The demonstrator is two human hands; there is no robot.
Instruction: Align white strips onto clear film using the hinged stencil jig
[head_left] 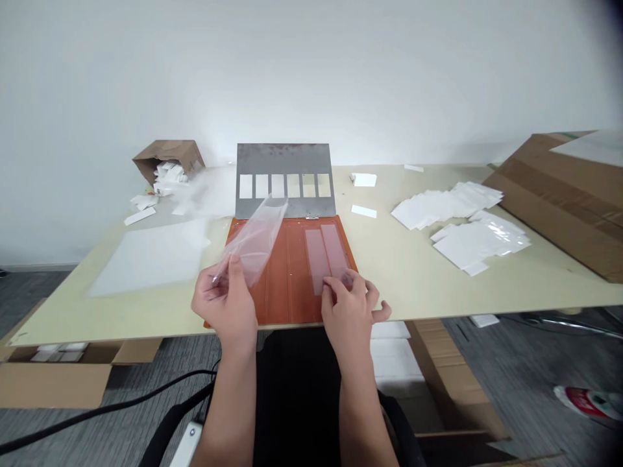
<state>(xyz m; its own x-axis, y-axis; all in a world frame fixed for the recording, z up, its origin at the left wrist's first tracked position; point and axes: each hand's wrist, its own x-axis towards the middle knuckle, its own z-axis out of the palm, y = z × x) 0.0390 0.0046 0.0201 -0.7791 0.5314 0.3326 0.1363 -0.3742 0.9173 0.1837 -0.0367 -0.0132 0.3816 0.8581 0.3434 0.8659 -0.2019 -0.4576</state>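
Note:
My left hand [226, 295] is closed, thumb against fingers, on a thin clear plastic film [260, 243] that slants up over the left of an orange tray [277, 292]. Two translucent strips [318, 256] lie side by side on the tray's right part. At their lower end is my right hand [350, 298], thumb and forefinger pinched at the left strip's edge and little finger sticking out. Behind the tray stands a hinged grey metal plate [287, 155] with a row of several rectangular windows.
On the left are a milky sheet [150, 256] and a small cardboard box [168, 149] spilling white pieces. Fanned white packets [448, 204] and a large carton [569, 194] occupy the right. Small white stacks [364, 179] lie beside the plate. Open cartons [53, 383] stand below the table.

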